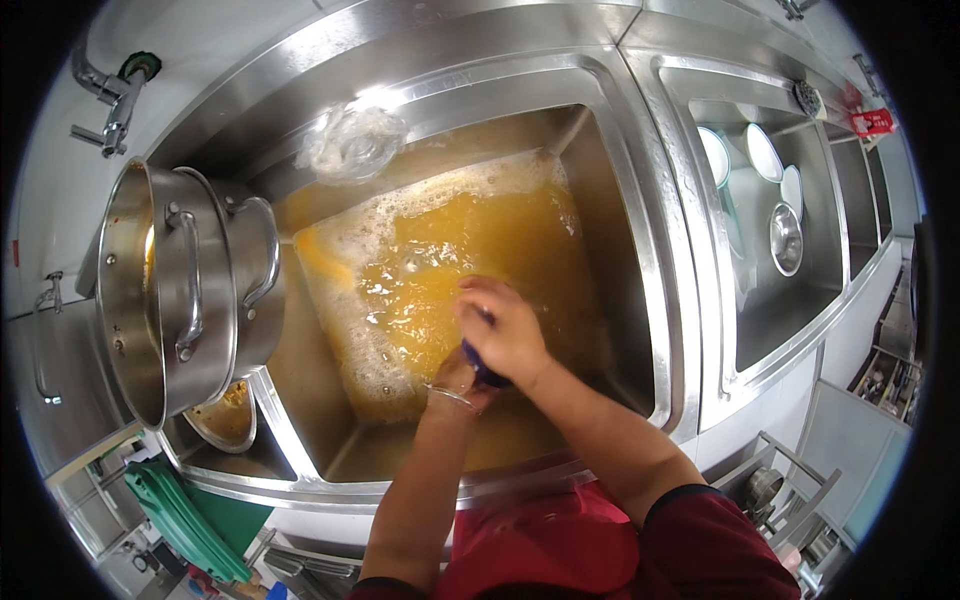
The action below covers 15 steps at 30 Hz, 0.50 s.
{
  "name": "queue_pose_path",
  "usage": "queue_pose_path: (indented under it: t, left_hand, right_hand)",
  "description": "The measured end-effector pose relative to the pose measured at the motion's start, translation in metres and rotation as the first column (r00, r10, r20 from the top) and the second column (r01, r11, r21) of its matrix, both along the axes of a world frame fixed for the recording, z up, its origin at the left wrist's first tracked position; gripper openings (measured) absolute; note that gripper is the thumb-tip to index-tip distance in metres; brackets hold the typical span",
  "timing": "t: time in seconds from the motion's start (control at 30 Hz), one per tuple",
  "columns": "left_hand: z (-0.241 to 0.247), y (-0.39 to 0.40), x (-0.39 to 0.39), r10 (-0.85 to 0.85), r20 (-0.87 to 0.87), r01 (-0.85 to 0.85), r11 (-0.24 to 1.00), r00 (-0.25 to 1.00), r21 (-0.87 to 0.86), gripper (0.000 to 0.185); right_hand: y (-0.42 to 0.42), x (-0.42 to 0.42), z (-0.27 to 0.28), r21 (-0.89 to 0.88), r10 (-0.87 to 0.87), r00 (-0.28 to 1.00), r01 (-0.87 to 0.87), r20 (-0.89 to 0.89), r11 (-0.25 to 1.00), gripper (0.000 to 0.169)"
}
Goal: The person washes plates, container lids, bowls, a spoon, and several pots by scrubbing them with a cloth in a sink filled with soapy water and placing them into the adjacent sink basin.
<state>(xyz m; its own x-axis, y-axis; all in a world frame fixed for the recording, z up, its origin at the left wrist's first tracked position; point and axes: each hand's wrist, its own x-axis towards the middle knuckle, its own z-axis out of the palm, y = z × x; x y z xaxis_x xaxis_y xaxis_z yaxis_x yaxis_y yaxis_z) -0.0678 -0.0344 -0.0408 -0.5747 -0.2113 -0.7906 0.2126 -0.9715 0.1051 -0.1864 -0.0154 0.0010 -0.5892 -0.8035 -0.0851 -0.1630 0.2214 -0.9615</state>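
My right hand (506, 330) is curled over a dark blue object (481, 364), too covered and blurred to name. Below and to the left, my left hand (459, 373), with a thin bracelet at the wrist, holds the same object from its other side. Both hands are above a stainless steel sink basin (626, 285) of murky yellow-orange water (517, 232). Foam (367, 225) lines the water's far and left sides. Part of my left hand's fingers is hidden behind the object and my right hand.
Large steel stockpots (206, 277) lie on their sides at the left. A crumpled clear plastic bag (351, 142) rests on the back ledge. White bowls (763, 154) and a metal bowl (786, 238) are in the right basin. Green plastic crates or boards (187, 517) stand lower left.
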Motion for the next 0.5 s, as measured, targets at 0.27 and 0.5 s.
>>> queue_pose_path:
  t: [0.27,0.5]
  left_hand:
    - [0.044,-0.005,-0.006,-0.042,-0.346,0.149,0.945,0.937,0.290,0.023]
    - [0.057,-0.007,-0.007,-0.315,0.256,0.355,0.926,0.914,-0.127,0.034]
  right_hand:
    - [0.001,-0.038,-0.031,0.288,-0.237,0.300,-0.139,0.924,0.948,0.031]
    - [0.017,-0.036,-0.036,0.289,-0.205,0.384,-0.176,0.900,0.941,0.046]
